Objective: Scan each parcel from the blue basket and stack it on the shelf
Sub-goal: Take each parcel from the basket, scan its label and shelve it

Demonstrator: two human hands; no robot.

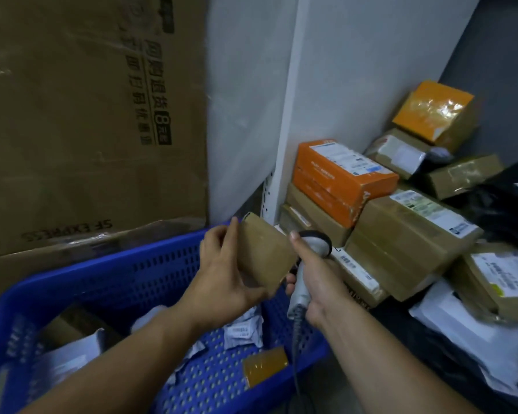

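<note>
Inspection at this moment finds the left hand (222, 273) holding a small brown parcel (265, 253) in the air above the far rim of the blue basket (111, 264), thumb along its lower edge and fingers curled round its far left edge. The parcel stands on edge, tilted, with a plain brown face toward the camera. The right hand (317, 282) grips the handle of the scanner (301, 289), fingers wrapped round it and thumb laid up toward the head. The scanner head sits just beside the parcel's right edge and partly behind it, so the reading depends on the far face. No label shows on the near face, and whether the far face carries one cannot be told. The scanner window is also out of sight. The shelf (268, 195) lies to the right, nearer the right hand, already stacked with boxes, among them an orange box (338, 177). Motion blur softens the printing on their labels.
</note>
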